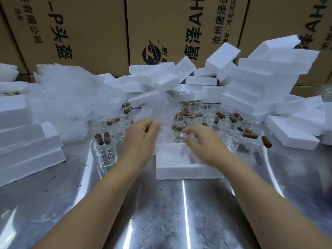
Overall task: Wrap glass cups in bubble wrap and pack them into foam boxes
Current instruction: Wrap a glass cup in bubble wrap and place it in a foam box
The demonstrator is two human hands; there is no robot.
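An open foam box (pixel 179 172) sits on the metal table (pixel 161 212), and everything else is placed from it. Behind the box, clear glass cups (pixel 231 130) with brown handles stand crowded together. More of them run off to its left, so the far side of the box is hemmed in by glass. Further left and behind lies a loose heap of bubble wrap (pixel 71 105). Left of the box is a low stack of closed foam boxes (pixel 27 146), and a taller, leaning pile of foam boxes (pixel 260 83) rises behind it to the right. Printed cardboard cartons (pixel 89 24) wall off the back.

A sheet of bubble wrap (pixel 161 112) hangs above the box's far-left corner, pinched at its lower edge by the left hand (pixel 143 133) between thumb and fingers. The right hand (pixel 199 142) is over the box's right half with its fingers loosely bent. It is blurred, and I cannot tell whether it grips anything. A cup stands just beyond its fingertips.
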